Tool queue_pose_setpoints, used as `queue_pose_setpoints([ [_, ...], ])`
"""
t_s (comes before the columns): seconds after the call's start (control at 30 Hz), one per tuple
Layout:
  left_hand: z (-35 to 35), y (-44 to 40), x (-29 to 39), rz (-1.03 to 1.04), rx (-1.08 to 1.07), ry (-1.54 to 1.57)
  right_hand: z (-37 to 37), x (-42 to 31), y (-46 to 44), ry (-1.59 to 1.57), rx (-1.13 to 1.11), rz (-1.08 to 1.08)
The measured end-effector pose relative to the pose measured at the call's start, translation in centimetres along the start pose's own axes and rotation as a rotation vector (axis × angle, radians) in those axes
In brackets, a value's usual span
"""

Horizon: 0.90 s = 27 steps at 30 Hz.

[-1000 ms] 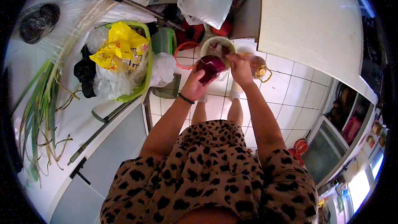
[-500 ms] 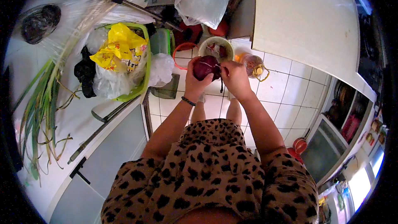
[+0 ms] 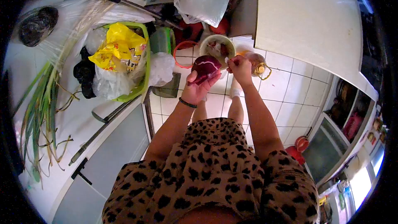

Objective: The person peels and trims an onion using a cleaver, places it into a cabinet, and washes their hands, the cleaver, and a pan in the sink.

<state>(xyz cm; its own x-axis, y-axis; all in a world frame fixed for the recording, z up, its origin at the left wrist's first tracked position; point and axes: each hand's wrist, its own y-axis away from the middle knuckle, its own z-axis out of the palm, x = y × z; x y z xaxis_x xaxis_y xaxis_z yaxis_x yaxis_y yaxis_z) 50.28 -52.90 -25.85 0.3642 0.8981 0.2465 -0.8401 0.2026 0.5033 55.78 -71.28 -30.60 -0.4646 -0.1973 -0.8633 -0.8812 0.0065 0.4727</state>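
A dark purple red cabbage point(image 3: 206, 69) with a pale vein across it rests in my left hand point(image 3: 199, 89), whose fingers curve around its underside. To its right, apart from the cabbage, my right hand point(image 3: 241, 68) has its thumb and fingers pinched together. A small pale bit shows at those fingertips, too small to name. Just beyond both hands stands a pale bucket point(image 3: 233, 46) with purple and whitish scraps point(image 3: 217, 49) inside.
A clear plastic jug point(image 3: 256, 63) with a yellow handle stands on the tiled floor beside the bucket. At left, the counter holds a green basket point(image 3: 148, 64) with a yellow bag point(image 3: 120, 47), and long scallions point(image 3: 47, 108). A white panel point(image 3: 306, 20) juts in from the upper right.
My right hand has drawn away from the cabbage to the right. My left hand has turned palm upward with the cabbage, and the pale vein now faces up.
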Motion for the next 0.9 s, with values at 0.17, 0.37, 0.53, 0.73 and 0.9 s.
queue_pose_setpoints([
  [0.17, 1.9, -0.2, 0.5, -0.206, -0.113, 0.266, -0.1, 3.3, -2.5, 0.571, -0.023, -0.345],
  [0.37, 1.0, -0.3, 0.4, -0.149, -0.109, 0.168, -0.7, 1.0, -1.3, 0.616, -0.012, -0.483],
  [0.53, -1.0, -0.6, -0.1, -0.095, -0.071, 0.055, -1.1, -8.0, 3.7, 0.239, 0.007, -0.328],
  [0.73, -0.1, -0.5, -0.5, 0.041, 0.059, -0.21, -1.8, -9.9, 4.6, 0.204, -0.171, -0.326],
  [0.9, 2.3, 0.8, -0.4, 0.169, 0.144, -0.532, -1.7, -10.1, 4.3, 0.431, -0.24, -0.438],
])
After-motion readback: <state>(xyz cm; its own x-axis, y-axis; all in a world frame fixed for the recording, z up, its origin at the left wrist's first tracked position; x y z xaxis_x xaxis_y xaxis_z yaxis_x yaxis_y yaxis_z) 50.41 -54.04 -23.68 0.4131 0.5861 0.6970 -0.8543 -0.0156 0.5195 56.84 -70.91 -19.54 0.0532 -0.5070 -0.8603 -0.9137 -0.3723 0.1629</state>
